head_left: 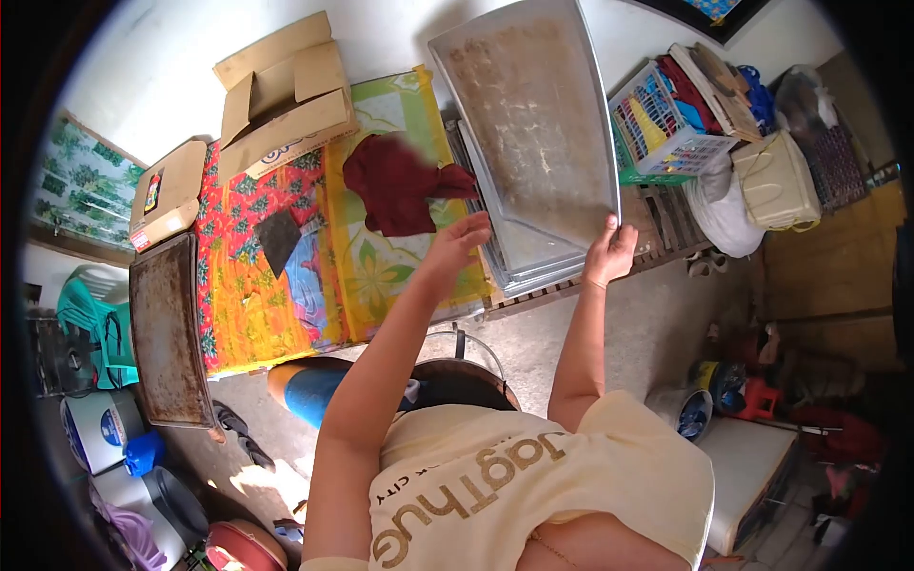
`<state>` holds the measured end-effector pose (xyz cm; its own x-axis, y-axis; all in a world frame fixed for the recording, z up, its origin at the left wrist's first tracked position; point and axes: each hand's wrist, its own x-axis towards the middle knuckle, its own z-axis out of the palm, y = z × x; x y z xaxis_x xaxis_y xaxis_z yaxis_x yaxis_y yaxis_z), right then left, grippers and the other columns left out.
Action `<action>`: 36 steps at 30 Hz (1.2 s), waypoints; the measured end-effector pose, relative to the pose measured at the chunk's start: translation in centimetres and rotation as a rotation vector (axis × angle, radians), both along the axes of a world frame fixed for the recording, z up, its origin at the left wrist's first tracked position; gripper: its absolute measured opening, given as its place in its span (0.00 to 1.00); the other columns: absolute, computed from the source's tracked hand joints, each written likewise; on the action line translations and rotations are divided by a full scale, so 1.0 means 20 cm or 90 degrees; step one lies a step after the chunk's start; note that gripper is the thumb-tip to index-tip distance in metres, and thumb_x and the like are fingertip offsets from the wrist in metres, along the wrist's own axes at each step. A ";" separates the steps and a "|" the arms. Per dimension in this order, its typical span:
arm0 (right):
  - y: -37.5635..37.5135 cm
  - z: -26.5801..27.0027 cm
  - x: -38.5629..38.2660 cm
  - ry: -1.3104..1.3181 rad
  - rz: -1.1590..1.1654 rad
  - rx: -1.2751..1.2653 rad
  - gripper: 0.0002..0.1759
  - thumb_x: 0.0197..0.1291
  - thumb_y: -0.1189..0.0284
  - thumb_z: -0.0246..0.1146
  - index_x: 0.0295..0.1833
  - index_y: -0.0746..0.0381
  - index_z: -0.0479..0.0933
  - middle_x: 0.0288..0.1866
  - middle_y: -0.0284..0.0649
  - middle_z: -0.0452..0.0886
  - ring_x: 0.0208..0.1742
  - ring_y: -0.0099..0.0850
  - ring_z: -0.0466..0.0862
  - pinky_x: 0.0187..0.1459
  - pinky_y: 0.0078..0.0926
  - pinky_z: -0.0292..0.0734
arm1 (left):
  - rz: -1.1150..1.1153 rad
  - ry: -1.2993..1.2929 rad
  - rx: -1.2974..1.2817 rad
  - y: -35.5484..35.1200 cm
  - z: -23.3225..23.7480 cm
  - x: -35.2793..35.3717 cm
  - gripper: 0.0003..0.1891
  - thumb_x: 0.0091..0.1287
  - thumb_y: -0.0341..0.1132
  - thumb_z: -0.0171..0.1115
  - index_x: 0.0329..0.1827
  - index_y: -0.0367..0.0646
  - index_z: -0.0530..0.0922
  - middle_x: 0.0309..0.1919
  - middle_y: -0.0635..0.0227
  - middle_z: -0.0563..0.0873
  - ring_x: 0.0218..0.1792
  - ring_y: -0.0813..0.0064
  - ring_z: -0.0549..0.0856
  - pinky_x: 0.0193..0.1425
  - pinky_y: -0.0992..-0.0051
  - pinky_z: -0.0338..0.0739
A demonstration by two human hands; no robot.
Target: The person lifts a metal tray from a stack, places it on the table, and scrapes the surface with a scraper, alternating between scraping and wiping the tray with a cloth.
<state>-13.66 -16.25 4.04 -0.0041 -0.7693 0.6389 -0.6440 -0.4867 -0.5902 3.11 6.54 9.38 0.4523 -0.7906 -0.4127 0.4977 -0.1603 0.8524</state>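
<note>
A large metal baking tray [533, 114] with a brown-stained surface is tilted up over a stack of similar trays [543, 276]. My right hand [610, 252] is closed on its lower right corner, thumb on the upper face. My left hand [459, 240] is at the left edge of the stack, fingers loosely stretched toward the trays, with nothing seen in it. Just beyond that hand, a crumpled maroon cloth [395, 186] lies on the flowered table cover [381, 276], one end reaching the trays.
Cardboard boxes [286, 95] stand at the table's back left. A rusty tray [169, 328] leans at its left end, and a dark flat piece [278, 241] lies on the cover. Right of the trays, a filled plastic crate [681, 152] sits on a slatted bench [666, 224].
</note>
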 end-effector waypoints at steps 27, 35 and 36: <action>-0.05 0.96 0.44 0.063 0.638 0.346 0.21 0.66 0.56 0.68 0.44 0.66 0.86 0.31 0.35 0.85 0.31 0.22 0.79 0.37 0.23 0.72 | 0.596 -0.364 0.044 1.32 0.26 0.51 0.36 0.77 0.53 0.56 0.78 0.34 0.62 0.74 0.57 0.70 0.74 0.66 0.68 0.77 0.68 0.59; 0.50 0.53 1.22 0.357 0.859 0.430 0.31 0.63 0.48 0.67 0.48 0.70 0.85 0.42 0.41 0.87 0.44 0.30 0.82 0.48 0.31 0.76 | 0.742 -0.107 0.007 2.02 -0.19 0.29 0.17 0.73 0.41 0.63 0.60 0.44 0.77 0.40 0.72 0.86 0.37 0.76 0.86 0.32 0.72 0.82; 0.56 0.47 1.31 0.412 0.868 0.388 0.32 0.63 0.47 0.67 0.48 0.70 0.84 0.43 0.43 0.87 0.45 0.31 0.83 0.49 0.32 0.77 | 0.772 -0.076 0.008 2.07 -0.23 0.23 0.18 0.73 0.40 0.63 0.61 0.43 0.76 0.42 0.70 0.86 0.37 0.75 0.86 0.31 0.72 0.82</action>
